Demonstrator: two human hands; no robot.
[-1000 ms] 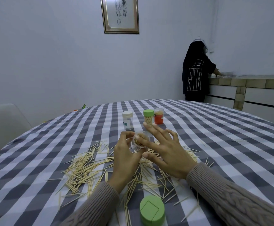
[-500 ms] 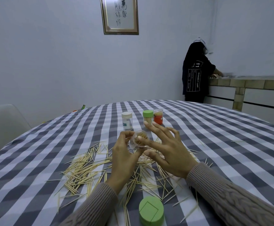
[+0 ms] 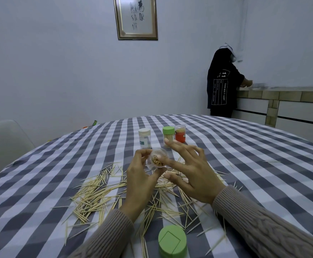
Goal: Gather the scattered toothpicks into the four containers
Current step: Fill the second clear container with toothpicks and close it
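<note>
Closest to me, at the near edge of the table (image 3: 40,164) with its grey-and-white checked cloth, stands a round green plastic lid (image 3: 172,242). Just beyond it the loose wooden toothpicks (image 3: 96,198) lie scattered in a wide heap, thickest toward the table's left side and running under both my wrists.

Above that heap my left hand (image 3: 139,185) is closed around a small clear plastic container (image 3: 157,159), tilted so its open mouth faces me; I can see toothpick ends packed inside. My right hand (image 3: 193,177) is open, fingers spread, with the index fingertip touching the container's rim and nothing gripped.

Toward the table's middle three more containers stand upright in a row: a clear one with a white cap (image 3: 144,138), a toothpick-filled one with a green cap (image 3: 168,135) and, just beside it, a clear one with a red label (image 3: 180,133).

At the far wall a person in a black printed shirt (image 3: 222,84) stands at a tiled counter (image 3: 282,95), and a framed calligraphy sheet (image 3: 136,17) hangs above.
</note>
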